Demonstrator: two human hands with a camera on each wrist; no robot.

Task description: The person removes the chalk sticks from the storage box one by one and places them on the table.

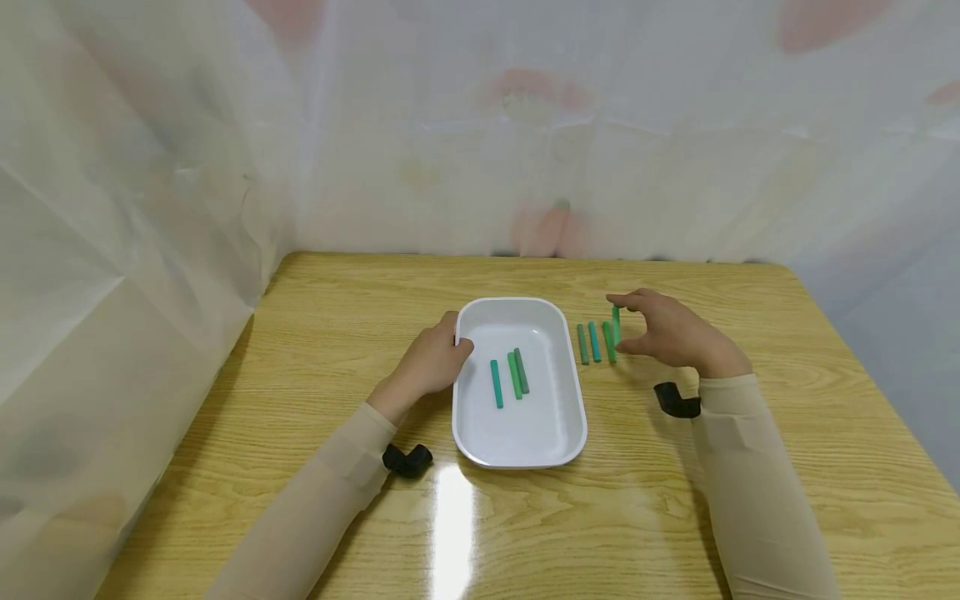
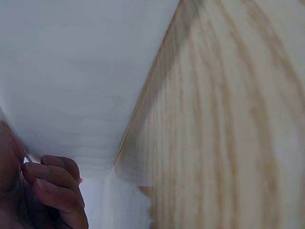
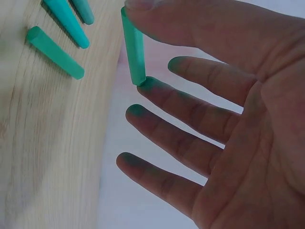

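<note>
My left hand [image 1: 426, 364] grips the left rim of a white tray [image 1: 517, 437], thumb over the edge. In the left wrist view its curled fingers [image 2: 59, 188] lie by the tray's outer wall [image 2: 86, 71]. Inside the tray are a teal chalk stick [image 1: 497, 383], a bright green one [image 1: 514, 377] and a dull green one [image 1: 522, 372]. To the tray's right, my right hand [image 1: 671, 333] pinches a green chalk stick [image 3: 134, 50] by its two ends, between thumb and a fingertip. Green dust marks the fingertips [image 3: 137, 110].
Between tray and right hand, a dull green chalk stick [image 1: 582, 344], a teal one [image 1: 595, 342] and a green one [image 1: 609, 343] lie side by side on the wooden table [image 1: 360, 300]. A pale patterned sheet [image 1: 450, 167] hangs behind the table.
</note>
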